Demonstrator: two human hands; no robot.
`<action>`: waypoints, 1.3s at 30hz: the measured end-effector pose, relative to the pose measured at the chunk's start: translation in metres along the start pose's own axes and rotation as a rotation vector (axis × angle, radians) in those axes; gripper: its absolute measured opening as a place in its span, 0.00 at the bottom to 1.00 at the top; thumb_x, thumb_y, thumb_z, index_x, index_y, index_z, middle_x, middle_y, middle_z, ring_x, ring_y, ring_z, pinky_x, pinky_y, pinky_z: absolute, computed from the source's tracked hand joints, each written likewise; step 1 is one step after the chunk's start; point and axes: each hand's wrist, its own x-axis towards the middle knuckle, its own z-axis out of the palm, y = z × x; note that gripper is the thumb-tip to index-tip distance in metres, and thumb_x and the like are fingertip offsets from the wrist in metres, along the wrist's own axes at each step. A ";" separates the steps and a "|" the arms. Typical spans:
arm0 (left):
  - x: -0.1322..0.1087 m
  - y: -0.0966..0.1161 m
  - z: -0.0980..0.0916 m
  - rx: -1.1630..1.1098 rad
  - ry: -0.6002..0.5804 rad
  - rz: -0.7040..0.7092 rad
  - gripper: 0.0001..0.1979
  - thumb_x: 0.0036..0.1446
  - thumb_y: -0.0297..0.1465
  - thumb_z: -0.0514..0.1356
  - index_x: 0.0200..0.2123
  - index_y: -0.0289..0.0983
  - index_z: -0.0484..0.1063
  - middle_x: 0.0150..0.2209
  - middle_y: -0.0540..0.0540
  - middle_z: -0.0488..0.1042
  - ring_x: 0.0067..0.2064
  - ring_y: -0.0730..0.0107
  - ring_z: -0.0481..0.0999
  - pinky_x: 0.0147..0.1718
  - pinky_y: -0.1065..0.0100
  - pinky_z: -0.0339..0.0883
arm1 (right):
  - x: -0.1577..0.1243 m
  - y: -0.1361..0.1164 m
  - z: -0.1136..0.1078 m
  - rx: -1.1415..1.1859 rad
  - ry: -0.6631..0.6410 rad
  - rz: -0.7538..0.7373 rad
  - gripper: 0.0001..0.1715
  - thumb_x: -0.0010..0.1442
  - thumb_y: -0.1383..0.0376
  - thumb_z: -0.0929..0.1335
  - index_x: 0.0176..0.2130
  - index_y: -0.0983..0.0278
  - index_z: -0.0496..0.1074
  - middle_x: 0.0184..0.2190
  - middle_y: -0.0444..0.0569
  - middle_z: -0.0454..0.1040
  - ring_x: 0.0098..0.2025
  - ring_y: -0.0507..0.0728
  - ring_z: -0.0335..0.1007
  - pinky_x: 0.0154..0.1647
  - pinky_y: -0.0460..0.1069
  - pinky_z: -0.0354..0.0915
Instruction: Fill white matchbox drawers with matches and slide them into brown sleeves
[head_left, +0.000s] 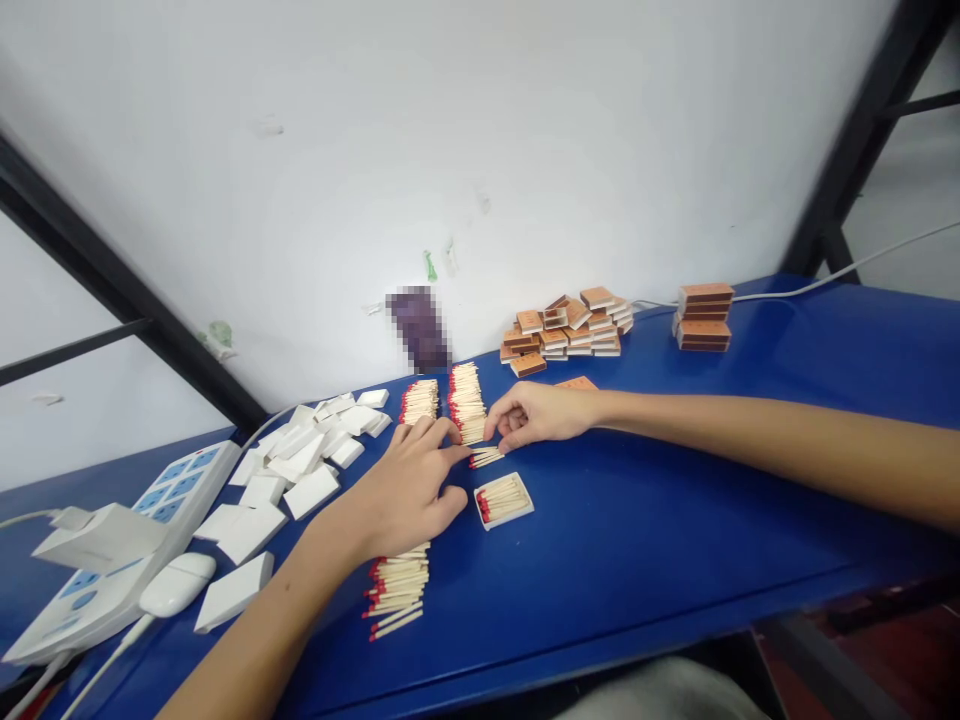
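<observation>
The spread left hand (pixel 411 487) partly hides matches (pixel 399 585); I cannot tell if the right hand (pixel 538 412) pinches any.

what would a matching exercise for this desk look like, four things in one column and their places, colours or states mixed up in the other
Column one
1. tray in the middle
2. power strip
3. neat box stack
4. tabletop

Column two
A. at the left end
B. deep blue
C. filled with red-tipped matches
D. orange-brown

Right pairs: 1-C, 2-A, 3-D, 4-B
</observation>
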 end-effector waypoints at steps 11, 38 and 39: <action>0.000 -0.001 0.003 0.003 0.033 0.006 0.20 0.57 0.27 0.52 0.51 0.38 0.73 0.42 0.42 0.67 0.48 0.54 0.66 0.50 0.51 0.57 | -0.005 -0.005 0.007 -0.064 0.050 -0.033 0.19 0.57 0.56 0.72 0.41 0.68 0.79 0.24 0.42 0.69 0.26 0.49 0.61 0.25 0.45 0.57; 0.013 0.005 0.019 0.259 0.169 -0.008 0.13 0.68 0.34 0.52 0.40 0.36 0.75 0.42 0.42 0.74 0.45 0.57 0.70 0.44 0.56 0.58 | -0.004 -0.023 0.036 -0.713 0.108 -0.140 0.11 0.68 0.66 0.62 0.37 0.67 0.73 0.35 0.52 0.74 0.34 0.55 0.68 0.35 0.48 0.61; 0.014 0.006 0.019 0.269 0.166 -0.018 0.13 0.68 0.33 0.52 0.40 0.36 0.75 0.42 0.41 0.74 0.44 0.57 0.70 0.44 0.56 0.58 | -0.004 -0.024 0.037 -0.739 0.091 -0.129 0.12 0.69 0.66 0.61 0.37 0.67 0.72 0.36 0.53 0.73 0.35 0.55 0.69 0.36 0.48 0.62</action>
